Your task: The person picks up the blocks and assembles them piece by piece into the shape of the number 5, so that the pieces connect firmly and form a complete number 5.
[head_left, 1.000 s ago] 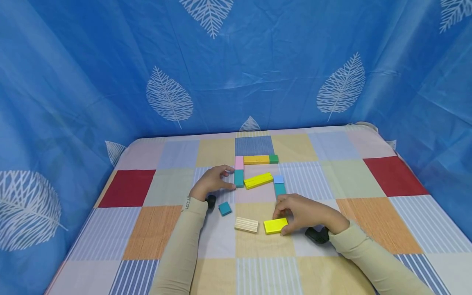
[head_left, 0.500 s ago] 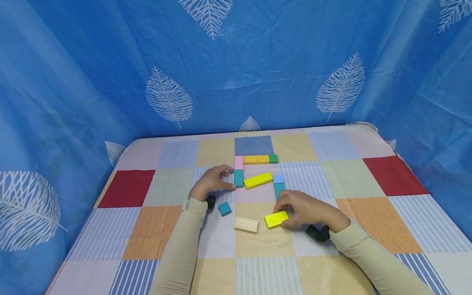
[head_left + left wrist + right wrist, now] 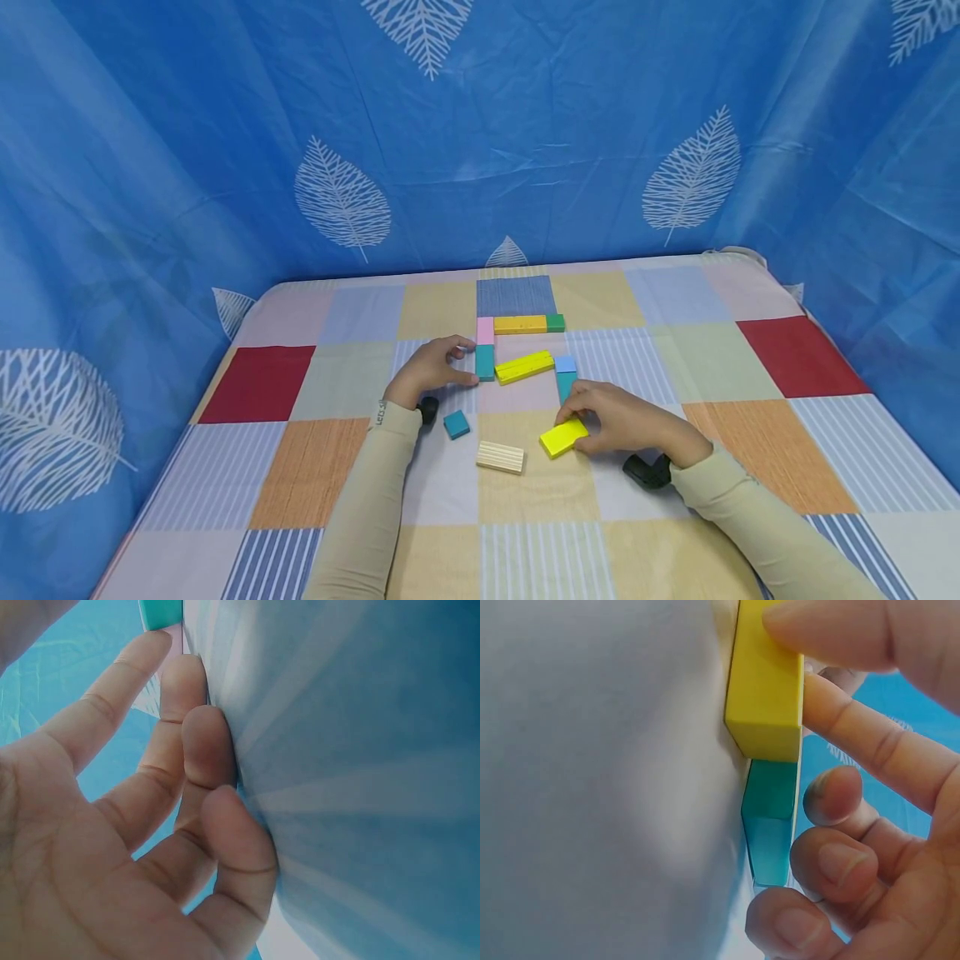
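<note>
My right hand point(image 3: 630, 421) pinches a yellow block point(image 3: 562, 437) between thumb and index finger. In the right wrist view the thumb presses one face of this yellow block point(image 3: 765, 690), and the other fingers are loosely bent. Just beyond it lies a teal block point(image 3: 771, 795), touching a light blue block point(image 3: 565, 364) in the head view. My left hand point(image 3: 431, 367) rests on the cloth, thumb and index fingertip at the left side of another teal block point(image 3: 484, 363). In the left wrist view a fingertip meets that teal block point(image 3: 161, 611); nothing lies within the palm.
A pink block point(image 3: 485, 330), an orange-yellow block point(image 3: 521, 325) and a green block point(image 3: 555, 322) form a corner. Inside lies a slanted yellow piece point(image 3: 524, 367). A small teal block point(image 3: 456, 425) and a plain striped wood block point(image 3: 500, 457) lie nearer on the patchwork cloth point(image 3: 540, 550).
My right hand has moved the yellow block slightly away from me and turned it, its far right end now closer to the right teal block. My left hand has stayed in place.
</note>
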A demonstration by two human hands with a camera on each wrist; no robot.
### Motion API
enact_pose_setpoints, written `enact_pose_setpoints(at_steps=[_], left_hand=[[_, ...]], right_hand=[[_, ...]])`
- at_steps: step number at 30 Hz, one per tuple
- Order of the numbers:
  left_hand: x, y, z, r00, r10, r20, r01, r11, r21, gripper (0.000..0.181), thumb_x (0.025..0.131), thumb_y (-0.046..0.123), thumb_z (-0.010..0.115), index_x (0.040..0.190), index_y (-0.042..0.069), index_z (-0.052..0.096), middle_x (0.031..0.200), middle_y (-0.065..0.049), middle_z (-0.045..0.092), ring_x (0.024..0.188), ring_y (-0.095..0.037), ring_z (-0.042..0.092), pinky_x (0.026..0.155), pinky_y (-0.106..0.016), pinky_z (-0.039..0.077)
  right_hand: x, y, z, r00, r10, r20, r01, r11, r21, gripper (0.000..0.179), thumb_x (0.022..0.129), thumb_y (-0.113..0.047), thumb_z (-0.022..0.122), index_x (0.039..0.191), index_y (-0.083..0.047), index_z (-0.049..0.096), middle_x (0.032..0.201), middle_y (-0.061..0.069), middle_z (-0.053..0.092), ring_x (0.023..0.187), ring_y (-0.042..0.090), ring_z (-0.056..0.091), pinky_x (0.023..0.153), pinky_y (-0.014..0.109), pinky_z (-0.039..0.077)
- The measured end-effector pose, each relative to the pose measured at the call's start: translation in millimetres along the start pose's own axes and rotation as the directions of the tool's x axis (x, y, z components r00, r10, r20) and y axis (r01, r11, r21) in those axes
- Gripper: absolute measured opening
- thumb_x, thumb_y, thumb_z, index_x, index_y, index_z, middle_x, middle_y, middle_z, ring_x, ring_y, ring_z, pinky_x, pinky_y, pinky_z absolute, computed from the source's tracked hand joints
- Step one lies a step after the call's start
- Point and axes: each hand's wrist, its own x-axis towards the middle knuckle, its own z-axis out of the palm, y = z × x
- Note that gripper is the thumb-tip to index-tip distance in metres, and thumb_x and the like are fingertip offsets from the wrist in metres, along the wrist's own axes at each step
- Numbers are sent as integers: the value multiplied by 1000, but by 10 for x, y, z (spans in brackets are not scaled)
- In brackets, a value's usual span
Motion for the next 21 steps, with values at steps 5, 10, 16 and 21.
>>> enact_pose_setpoints(at_steps=[5,10,16,21], left_hand=[[-3,4,-6,1000,3,1,-3,1000,2,61,89,15,91,144,7,67,139,-19,67,127,-37,59,107,-48,54],[-7,0,-2,1000,1,2,-1,1000,5,60,89,14,91,144,7,67,139,-19,67,127,-37,59,107,-48,54],[-6,3,4,1000,-5,1,5,1000,4,60,89,15,91,144,8,67,139,-19,67,126,-36,59,107,-47,54],[1,10,2,1000,-7,0,7,1000,2,60,90,15,90,144,8,67,139,-18,67,126,-36,59,107,-47,54]], right_hand=[[6,11,0,1000,-1,-10,1,1000,1,24,87,-3,85,109,-11,80,98,-7,60,88,8,51,80,29,50],[6,15,1,1000,-9,-20,9,1000,9,25,86,-2,83,109,-11,80,97,-7,59,85,8,49,76,27,47],[5,26,-3,1000,-15,-21,15,1000,9,25,87,0,81,110,-11,81,97,-7,59,84,9,47,75,27,45],[2,29,-11,1000,-10,-20,10,1000,15,25,88,0,80,111,-11,81,96,-7,58,84,10,47,74,27,43]])
